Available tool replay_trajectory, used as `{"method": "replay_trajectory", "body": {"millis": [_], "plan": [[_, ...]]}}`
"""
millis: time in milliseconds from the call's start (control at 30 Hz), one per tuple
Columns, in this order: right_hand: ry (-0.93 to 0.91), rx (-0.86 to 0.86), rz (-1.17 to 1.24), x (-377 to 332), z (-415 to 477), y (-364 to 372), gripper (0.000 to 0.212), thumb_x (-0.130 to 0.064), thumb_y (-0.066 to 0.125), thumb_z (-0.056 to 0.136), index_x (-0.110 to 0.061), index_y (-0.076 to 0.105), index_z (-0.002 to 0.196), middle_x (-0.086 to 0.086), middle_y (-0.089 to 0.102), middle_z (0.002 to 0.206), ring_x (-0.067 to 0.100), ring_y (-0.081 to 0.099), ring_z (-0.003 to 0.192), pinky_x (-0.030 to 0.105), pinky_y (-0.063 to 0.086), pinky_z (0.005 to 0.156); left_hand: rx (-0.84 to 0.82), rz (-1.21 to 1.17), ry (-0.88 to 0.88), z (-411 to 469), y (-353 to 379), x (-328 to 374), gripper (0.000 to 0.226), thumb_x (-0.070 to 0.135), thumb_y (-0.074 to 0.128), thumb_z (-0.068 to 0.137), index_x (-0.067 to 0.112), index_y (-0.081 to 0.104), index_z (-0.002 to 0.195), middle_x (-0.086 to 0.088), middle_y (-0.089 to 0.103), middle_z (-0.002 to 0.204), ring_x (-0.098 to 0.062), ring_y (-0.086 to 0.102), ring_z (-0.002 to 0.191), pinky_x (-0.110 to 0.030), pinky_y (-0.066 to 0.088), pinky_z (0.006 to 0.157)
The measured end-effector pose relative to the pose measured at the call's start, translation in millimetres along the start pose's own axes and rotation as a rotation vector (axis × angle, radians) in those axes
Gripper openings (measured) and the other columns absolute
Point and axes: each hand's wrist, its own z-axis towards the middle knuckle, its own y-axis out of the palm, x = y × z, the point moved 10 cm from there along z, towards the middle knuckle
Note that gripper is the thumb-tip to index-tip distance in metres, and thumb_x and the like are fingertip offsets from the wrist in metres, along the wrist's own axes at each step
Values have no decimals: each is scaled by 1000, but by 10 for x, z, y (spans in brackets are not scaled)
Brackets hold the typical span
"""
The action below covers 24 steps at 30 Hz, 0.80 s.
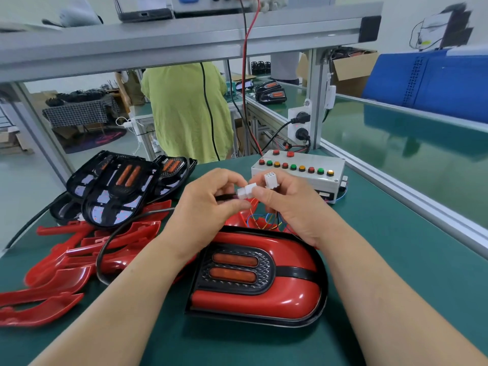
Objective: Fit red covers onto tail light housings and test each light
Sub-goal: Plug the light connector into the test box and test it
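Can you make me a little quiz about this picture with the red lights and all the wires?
1. True or false: the tail light nearest the person already has its red cover on.
2. What do the left hand and the right hand pinch between them? A) white connectors B) a screwdriver C) a roll of tape
3. Fill in: the pile of loose red covers lies to the ___ of that tail light.

Key: 1 true; 2 A; 3 left.
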Motion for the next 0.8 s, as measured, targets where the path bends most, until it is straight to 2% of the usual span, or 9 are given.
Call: {"method": "replay_trajectory", "body": {"millis": [67,133,233,300,400,533,633,800], "plan": [[59,-27,49,62,17,15,26,-34,67,84,-28,67,109,-16,67,80,-3,60,71,14,45,67,47,50,48,15,-54,42,15,23,78,78,28,72,91,1,63,82,-18,62,80,-32,52,77],[126,-31,105,143,45,-16,41,-41,59,77,-34,64,117,-8,63,84,4,53,71,24,41,72,103,111,75,30,-139,62,7,22,74,85,21,74,91,6,58,77,-10,57,74,-21,45,72],[130,-22,4,186,63,-99,45,-35,46,80,-41,59,123,3,58,91,9,47,72,34,38,78,107,176,62,29,-202,51,12,26,65,94,17,72,93,3,53,76,-8,51,70,-16,39,68],[122,-13,-69,184,43,-107,49,-31,44,85,-40,52,133,-3,62,88,8,48,71,33,39,79,72,194,66,16,-183,76,22,33,55,96,19,69,87,-4,53,78,-12,52,71,-21,40,67],[123,29,-106,174,28,-122,56,-28,47,87,-29,42,143,-9,67,81,6,48,66,25,43,70,30,206,94,4,-147,152,20,36,47,96,33,60,81,-4,51,78,-11,50,72,-21,39,68],[110,108,15,112,18,-189,13,-7,50,99,-15,54,108,-3,70,74,5,46,58,20,41,55,9,227,62,0,-118,104,32,36,48,96,11,68,90,0,50,78,-11,50,73,-18,39,70],[131,103,19,102,-10,-224,14,-7,54,99,-15,66,98,2,68,80,3,44,58,15,38,51,-13,249,72,-5,-100,95,29,33,49,97,12,68,91,3,47,77,-9,49,73,-20,39,72],[115,75,-75,69,-25,-217,23,-14,58,98,-22,75,83,-11,63,67,0,41,54,12,35,49,-49,285,87,-17,-62,112,36,37,47,96,11,71,96,1,48,78,-12,49,74,-27,41,73]]}}
